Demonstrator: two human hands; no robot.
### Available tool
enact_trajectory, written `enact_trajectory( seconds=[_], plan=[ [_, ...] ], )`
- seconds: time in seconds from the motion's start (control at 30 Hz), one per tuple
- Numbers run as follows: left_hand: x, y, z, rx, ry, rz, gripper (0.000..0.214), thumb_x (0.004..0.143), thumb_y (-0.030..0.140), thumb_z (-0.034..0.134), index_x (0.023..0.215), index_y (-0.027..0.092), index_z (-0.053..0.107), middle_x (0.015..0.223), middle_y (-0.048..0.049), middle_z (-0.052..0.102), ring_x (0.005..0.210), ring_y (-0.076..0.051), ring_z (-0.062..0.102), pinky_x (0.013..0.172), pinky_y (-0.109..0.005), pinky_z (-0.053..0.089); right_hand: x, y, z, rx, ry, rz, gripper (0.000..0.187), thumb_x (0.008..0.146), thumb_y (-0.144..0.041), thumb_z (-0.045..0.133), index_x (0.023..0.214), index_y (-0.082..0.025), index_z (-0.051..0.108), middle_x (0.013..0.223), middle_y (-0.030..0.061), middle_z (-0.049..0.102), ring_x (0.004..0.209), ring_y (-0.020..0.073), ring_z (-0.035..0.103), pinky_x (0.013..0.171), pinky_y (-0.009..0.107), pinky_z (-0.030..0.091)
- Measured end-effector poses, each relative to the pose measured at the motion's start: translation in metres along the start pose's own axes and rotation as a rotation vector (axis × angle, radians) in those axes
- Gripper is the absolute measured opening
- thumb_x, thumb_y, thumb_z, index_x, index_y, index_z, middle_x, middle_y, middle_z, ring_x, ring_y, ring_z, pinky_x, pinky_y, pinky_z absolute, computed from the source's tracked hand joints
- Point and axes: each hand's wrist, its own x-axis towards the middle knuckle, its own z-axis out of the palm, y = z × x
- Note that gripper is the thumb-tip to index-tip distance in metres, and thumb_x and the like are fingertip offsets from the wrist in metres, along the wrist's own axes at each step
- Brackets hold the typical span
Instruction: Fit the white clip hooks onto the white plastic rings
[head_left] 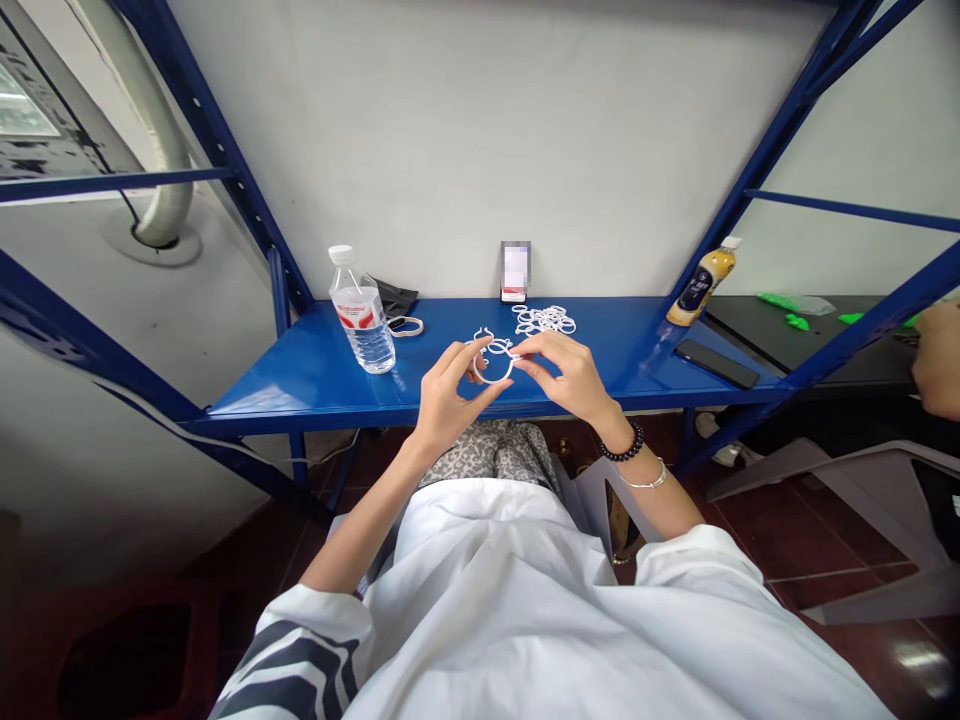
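Observation:
My left hand (448,392) pinches the left side of a white plastic ring (493,382) above the front of the blue table. From the right, my right hand (564,368) has its thumb and index finger closed on the ring's other side. Another white looped piece (484,333) shows just behind it, at the left fingertips; whether the two are joined I cannot tell. Beyond my right hand lies a pile of similar white rings (551,320) on the table.
On the blue table (300,365) stand a water bottle (362,325), a propped phone (515,270) and a yellow drink bottle (701,285). A dark phone (716,364) lies at right. A black pouch (395,298) is behind the water bottle. Another person's hand (937,355) appears at far right.

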Motion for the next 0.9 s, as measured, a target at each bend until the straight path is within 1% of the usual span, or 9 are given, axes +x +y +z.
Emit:
enact_trajectory(
  seconds=[0.23,0.5,0.67,0.9],
  plan=[
    [-0.0012,0.0008,-0.0003,0.036,0.041,0.004,0.045,0.081,0.048,0.070,0.116,0.020,0.062,0.075,0.0007,0.060,0.062,-0.010,0.053,0.063,-0.022,0.053,-0.0020,-0.0050,0.0049,0.030,0.045,0.051,0.012,0.095,-0.031,0.056,0.091,-0.024,0.065,0.084,0.0039,0.072,0.078,0.0189,0.067,0.074,0.033,0.053],
    [-0.0010,0.0024,-0.0023,0.069,0.079,0.061,0.044,0.080,0.048,0.072,0.113,0.020,0.062,0.070,0.0026,0.059,0.059,-0.010,0.053,0.059,-0.022,0.050,-0.0035,-0.0066,0.0065,0.042,0.066,0.057,0.010,0.095,-0.029,0.056,0.089,-0.023,0.061,0.080,0.0032,0.070,0.070,0.0164,0.065,0.064,0.029,0.053],
    [-0.0008,0.0046,-0.0026,0.080,0.116,0.105,0.044,0.078,0.043,0.075,0.112,0.019,0.061,0.068,0.0043,0.056,0.058,-0.009,0.052,0.058,-0.020,0.047,-0.0029,-0.0090,0.0059,0.076,0.070,0.038,0.008,0.095,-0.027,0.056,0.088,-0.023,0.059,0.080,0.0025,0.070,0.072,0.0159,0.066,0.064,0.029,0.052],
    [-0.0026,0.0046,-0.0010,0.075,0.114,0.085,0.045,0.076,0.041,0.077,0.112,0.019,0.061,0.069,0.0043,0.056,0.059,-0.008,0.052,0.059,-0.020,0.047,-0.0026,-0.0078,0.0047,0.044,0.057,0.027,0.014,0.096,-0.031,0.053,0.088,-0.022,0.059,0.079,0.0026,0.069,0.072,0.0162,0.066,0.065,0.029,0.052]
  ],
)
